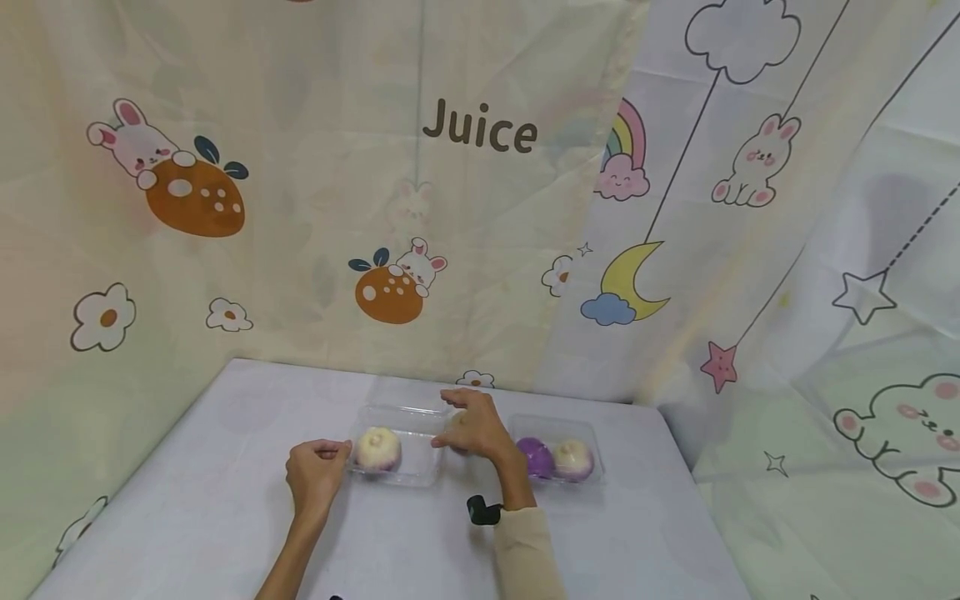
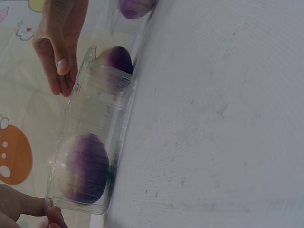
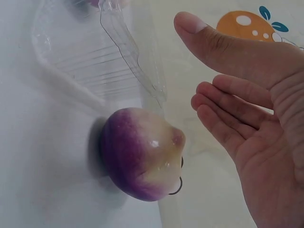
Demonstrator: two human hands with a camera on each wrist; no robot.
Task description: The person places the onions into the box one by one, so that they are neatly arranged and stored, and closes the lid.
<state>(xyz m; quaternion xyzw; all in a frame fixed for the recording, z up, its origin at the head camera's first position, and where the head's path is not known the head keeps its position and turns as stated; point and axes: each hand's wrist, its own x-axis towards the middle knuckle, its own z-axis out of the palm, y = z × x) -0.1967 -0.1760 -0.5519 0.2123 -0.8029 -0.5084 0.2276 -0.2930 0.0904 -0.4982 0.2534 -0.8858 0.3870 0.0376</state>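
Observation:
A clear plastic container (image 1: 417,468) lies on the table, holding one round purple-and-cream vegetable (image 1: 377,451), like a turnip or onion, in its left half. My left hand (image 1: 316,477) pinches the container's left edge, seen also at the lower left of the left wrist view. Just past the right edge sits a loose vegetable (image 3: 142,154) of the same kind, on the table. Over it hovers my right hand (image 1: 482,427), thumb and fingers apart and nothing in them; in the right wrist view a gap shows between hand and vegetable. The head view partly hides that vegetable behind the hand.
To the right stands a second clear container (image 1: 557,422) with two such vegetables, one purple side up (image 1: 536,457) and one cream side up (image 1: 573,460). A printed curtain (image 1: 300,250) hangs behind the white table (image 1: 637,533).

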